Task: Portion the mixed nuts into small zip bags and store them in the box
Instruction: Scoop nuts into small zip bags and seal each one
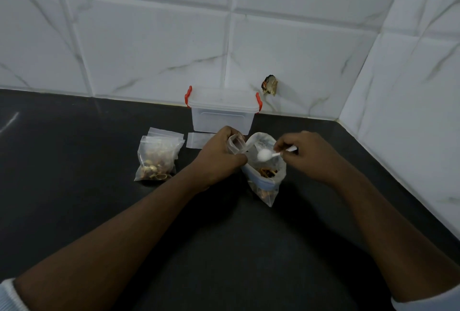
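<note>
The right hand's fingers (281, 147) are pinched together on the handle of a small white plastic spoon (265, 155), its bowl hanging over the open mouth of the large bag of mixed nuts (267, 181) near the middle of the frame; the light pinch grip likely lets the spoon tip and dip into the bag. The right hand (306, 154) sits just right of that bag. The left hand's fingers (239, 160) are closed on a small zip bag (235, 144), holding its mouth open and close beside the large bag's rim, probably so each scoop has only a short way to travel and little can spill. Whether the spoon carries nuts now I cannot tell; its bowl looks plain white. The left hand (221, 154) hides most of the small bag, so its fill is unclear. The nuts show as a dark brown heap low in the large bag, which stands slumped on the dark worktop (74, 161). Left of centre lie filled small bags (156, 161) in a loose pile, with an empty flat bag (198, 140) just above the left hand. Behind, against the tiled wall (149, 49), stands the clear box (222, 114) with red clips, its lid on; it would need opening before bags go in. Nothing lies between hands and box.
</note>
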